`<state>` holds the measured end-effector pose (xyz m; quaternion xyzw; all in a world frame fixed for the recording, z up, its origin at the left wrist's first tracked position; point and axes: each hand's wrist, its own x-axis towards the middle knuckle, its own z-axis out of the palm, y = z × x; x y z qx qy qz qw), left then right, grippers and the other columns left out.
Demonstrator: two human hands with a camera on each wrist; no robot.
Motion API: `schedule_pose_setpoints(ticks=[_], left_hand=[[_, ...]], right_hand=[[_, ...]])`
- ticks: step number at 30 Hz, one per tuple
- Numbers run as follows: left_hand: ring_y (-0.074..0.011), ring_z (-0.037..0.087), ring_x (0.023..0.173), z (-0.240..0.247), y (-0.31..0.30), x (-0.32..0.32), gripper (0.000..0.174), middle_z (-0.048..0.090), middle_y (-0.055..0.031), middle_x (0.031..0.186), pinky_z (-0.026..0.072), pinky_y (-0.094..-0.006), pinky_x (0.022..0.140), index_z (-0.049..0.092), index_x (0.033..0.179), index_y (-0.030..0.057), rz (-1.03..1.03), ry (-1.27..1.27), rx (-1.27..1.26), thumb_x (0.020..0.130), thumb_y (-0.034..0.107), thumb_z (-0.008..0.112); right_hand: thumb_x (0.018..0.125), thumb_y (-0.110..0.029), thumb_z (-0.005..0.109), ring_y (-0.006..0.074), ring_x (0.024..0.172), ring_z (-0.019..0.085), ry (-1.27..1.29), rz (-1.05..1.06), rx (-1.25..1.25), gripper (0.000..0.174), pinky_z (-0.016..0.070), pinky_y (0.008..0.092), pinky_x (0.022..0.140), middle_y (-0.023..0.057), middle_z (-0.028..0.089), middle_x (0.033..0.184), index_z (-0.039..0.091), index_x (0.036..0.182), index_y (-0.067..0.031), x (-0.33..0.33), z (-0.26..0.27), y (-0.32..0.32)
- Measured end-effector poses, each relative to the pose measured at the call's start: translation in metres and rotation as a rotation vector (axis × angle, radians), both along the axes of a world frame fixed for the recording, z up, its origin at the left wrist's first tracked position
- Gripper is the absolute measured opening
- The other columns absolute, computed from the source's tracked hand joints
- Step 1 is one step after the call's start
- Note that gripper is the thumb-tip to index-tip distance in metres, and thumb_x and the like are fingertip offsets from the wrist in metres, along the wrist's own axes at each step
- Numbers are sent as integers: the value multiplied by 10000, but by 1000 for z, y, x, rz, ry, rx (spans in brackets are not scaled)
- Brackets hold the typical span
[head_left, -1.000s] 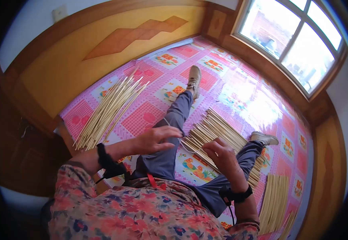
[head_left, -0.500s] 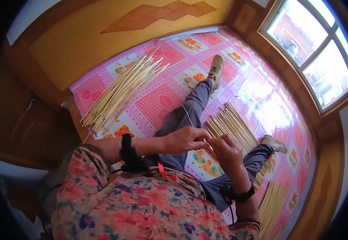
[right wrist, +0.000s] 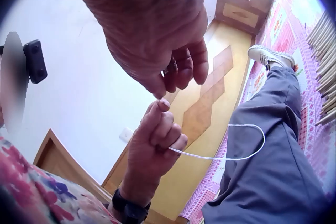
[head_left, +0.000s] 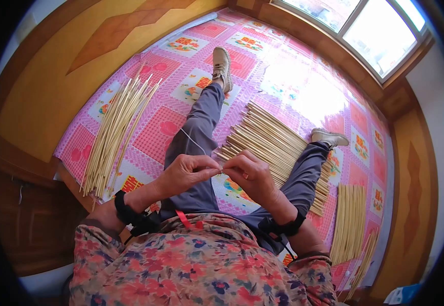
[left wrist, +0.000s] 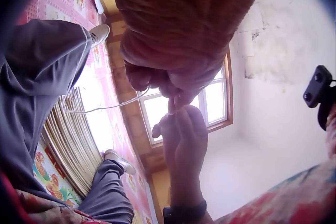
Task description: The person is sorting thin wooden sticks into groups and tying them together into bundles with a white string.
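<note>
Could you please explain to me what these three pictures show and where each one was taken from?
There is no machine: a person works bare-handed, wearing three cameras. The head view looks down from above; each wrist view looks past its own hand at the other. The person sits on a pink patterned cloth. A row of pale sticks lies between the legs, a loose bundle to the left, a flat stack to the right. The left hand and right hand meet at the fingertips, pinching a thin white thread.
</note>
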<state>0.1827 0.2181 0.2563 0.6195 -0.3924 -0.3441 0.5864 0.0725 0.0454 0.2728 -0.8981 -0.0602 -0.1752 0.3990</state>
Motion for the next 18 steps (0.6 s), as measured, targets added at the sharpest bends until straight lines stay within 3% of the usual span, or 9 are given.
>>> schedule_pose_setpoints(ticks=[1, 4, 6, 8, 11, 14, 15, 17, 18], left_hand=[[3, 384, 603, 1, 0, -1, 93, 492, 67, 669, 305, -162, 518, 620, 899, 19, -7, -3, 3, 847, 83, 577], [6, 386, 601, 7, -1, -5, 93, 499, 64, 674, 301, -163, 512, 621, 896, 18, 8, 8, -56, 846, 85, 579], [6, 386, 599, 11, -4, -8, 95, 498, 63, 676, 300, -164, 508, 619, 898, 15, 0, 37, -78, 846, 84, 578], [2, 388, 597, 18, -4, -12, 111, 496, 60, 685, 308, -166, 510, 610, 919, 10, -2, 77, -81, 851, 89, 573], [-5, 399, 604, 9, -3, -20, 132, 496, 60, 685, 325, -166, 526, 605, 937, 8, 43, 94, -179, 855, 105, 572], [-37, 489, 756, 19, 2, -21, 162, 562, -10, 868, 384, -176, 614, 593, 993, 26, -88, 96, -36, 855, 108, 568], [-73, 493, 876, 19, 3, -21, 183, 539, -47, 999, 401, -201, 685, 584, 1023, 40, -38, -122, -167, 855, 109, 562], [-172, 430, 1145, 22, 13, -11, 243, 405, -107, 1285, 395, -286, 871, 556, 1095, 75, 53, -436, -263, 857, 122, 548], [-170, 438, 1135, 19, 21, -1, 233, 433, -101, 1253, 397, -288, 872, 560, 1086, 67, 177, -364, -263, 860, 121, 542]], right_hand=[[737, -91, 668, 196, 655, 577, 0, -6, 0, 131, 446, 289, 550, 63, 544, 747, 588, 834, -56, -1, -4, 0], [726, -53, 677, 148, 682, 575, 34, -13, 432, 139, 446, 255, 576, 55, 577, 791, 595, 838, -38, -5, -16, 6], [716, -13, 679, 133, 719, 565, 40, -19, 877, 145, 449, 250, 622, 64, 600, 833, 606, 841, -24, -8, -18, 15], [720, 17, 664, 139, 767, 561, -158, 37, 559, 146, 443, 249, 663, 69, 605, 859, 616, 853, -23, -7, -27, 11], [752, 67, 603, 164, 834, 551, -147, 65, 728, 130, 437, 266, 713, 96, 593, 902, 610, 858, -9, -12, -24, 15], [815, 83, 503, 190, 910, 558, -213, 105, 878, 122, 428, 298, 826, 127, 582, 961, 559, 893, 7, -15, -12, 14], [854, 57, 441, 218, 986, 554, -219, 63, 857, 108, 401, 330, 904, 145, 589, 986, 523, 908, 11, -17, -3, 11], [901, -37, 413, 275, 950, 591, -346, 109, 1049, 110, 458, 417, 867, 168, 599, 987, 516, 919, -2, -18, 17, -4], [914, -73, 411, 282, 873, 617, -385, 108, 1028, 132, 490, 440, 822, 162, 602, 979, 521, 950, -9, -22, 24, -24]])
